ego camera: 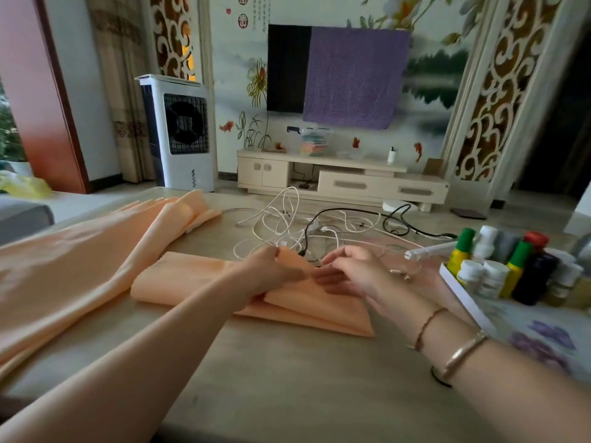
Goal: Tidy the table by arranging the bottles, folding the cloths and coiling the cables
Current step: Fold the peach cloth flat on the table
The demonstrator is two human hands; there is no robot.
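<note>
Both forearms reach over the table (pixel 287 378). Left hand (pixel 271 270) pinches a raised corner of the folded peach cloth (pixel 198 279) lying mid-table; right hand (pixel 348 273) rests on it, fingers relaxed. Tangled cables (pixel 297 225) lie just behind; bottles (pixel 499 266) stand grouped at right

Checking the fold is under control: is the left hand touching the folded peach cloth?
Touching. The head view shows the left hand lying on the folded peach cloth, its fingers pinching a raised corner of it.
</note>
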